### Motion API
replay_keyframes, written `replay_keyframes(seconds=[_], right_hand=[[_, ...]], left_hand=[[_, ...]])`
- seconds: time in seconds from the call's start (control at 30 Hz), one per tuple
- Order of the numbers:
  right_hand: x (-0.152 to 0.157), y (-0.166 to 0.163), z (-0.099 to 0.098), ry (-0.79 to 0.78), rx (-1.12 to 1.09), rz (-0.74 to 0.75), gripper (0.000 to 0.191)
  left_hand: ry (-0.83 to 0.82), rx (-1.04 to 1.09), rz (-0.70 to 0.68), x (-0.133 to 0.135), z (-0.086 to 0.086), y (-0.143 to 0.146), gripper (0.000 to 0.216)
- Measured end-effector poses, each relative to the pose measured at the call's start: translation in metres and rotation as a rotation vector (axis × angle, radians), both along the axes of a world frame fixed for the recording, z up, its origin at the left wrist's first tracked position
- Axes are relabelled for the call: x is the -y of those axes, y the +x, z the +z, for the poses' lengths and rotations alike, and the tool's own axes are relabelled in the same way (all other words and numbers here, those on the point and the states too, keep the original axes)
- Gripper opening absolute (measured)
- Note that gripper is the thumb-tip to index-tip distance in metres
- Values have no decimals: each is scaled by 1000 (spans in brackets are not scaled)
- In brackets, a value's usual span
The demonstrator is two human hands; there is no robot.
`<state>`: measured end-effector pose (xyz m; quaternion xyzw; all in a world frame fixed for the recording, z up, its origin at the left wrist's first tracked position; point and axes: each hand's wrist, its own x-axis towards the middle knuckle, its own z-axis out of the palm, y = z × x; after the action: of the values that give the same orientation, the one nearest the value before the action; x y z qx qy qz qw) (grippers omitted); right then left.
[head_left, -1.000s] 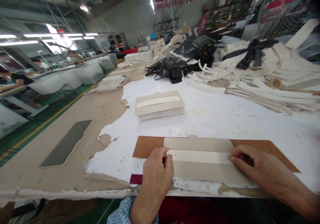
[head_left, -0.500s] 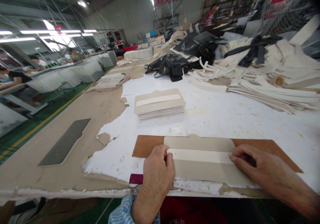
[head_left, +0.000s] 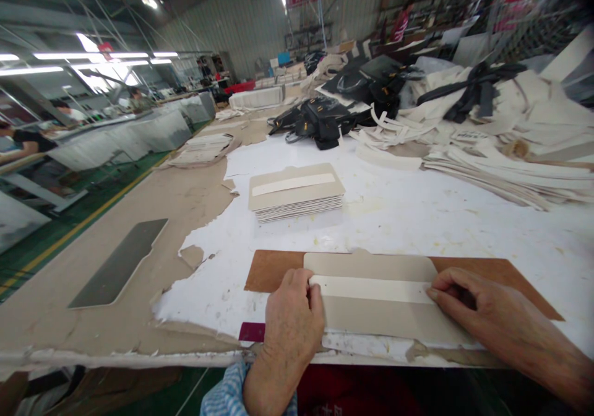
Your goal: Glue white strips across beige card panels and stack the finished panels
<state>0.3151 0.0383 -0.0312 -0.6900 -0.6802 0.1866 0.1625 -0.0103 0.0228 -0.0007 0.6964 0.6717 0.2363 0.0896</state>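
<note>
A beige panel with rounded corners and a small tab on its far edge lies flat near the table's front edge. Across it runs a cream strip with a small dot near each end. My left hand pinches the strip's left end, fingers curled at the panel's edge. At the right end, my right hand holds the strip between thumb and forefinger. Under the panel's far part is a brown board, which shows on both sides.
Beyond the panel stands a stack of similar panels. A dark grey panel lies at left, a maroon piece by my left wrist. Black bags and heaped cream strips cover the back right. People sit at far-left benches.
Both hands keep their places at the two ends of the strip. The view has shifted very slightly; nothing on the table has visibly moved.
</note>
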Motion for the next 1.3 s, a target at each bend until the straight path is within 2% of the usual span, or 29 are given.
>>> replay_keyframes(seconds=[0.2,0.3,0.43,0.53,0.67,0.77,0.87,0.97,1.1,1.3], right_hand=[[-1,-7,12,-44,18,-2,35],[-1,-9,16,-38,21,16,33],[0,-10,14,125,-10,111,27],[5,-14,13,257,25,184,28],[16,-21,15,390,220,240,30],[24,-27,19,478,381,320,36],[29,-30,21,521,488,411,49],[33,-31,22,523,562,437,60],[40,-31,20,523,613,409,64],[45,-30,19,552,625,402,53]], left_hand=[[41,-60,-21,2,0,-1,27],[79,-115,-86,2,-2,-1,25],[102,-203,-259,0,-7,-2,24],[114,-242,-333,3,-9,-4,24],[118,-355,-374,12,-4,-3,41],[89,-474,-438,18,2,3,45],[139,-520,-402,21,3,8,60],[200,-555,-362,22,0,10,72],[260,-550,-360,24,-1,7,68],[346,-472,-381,24,-5,2,54]])
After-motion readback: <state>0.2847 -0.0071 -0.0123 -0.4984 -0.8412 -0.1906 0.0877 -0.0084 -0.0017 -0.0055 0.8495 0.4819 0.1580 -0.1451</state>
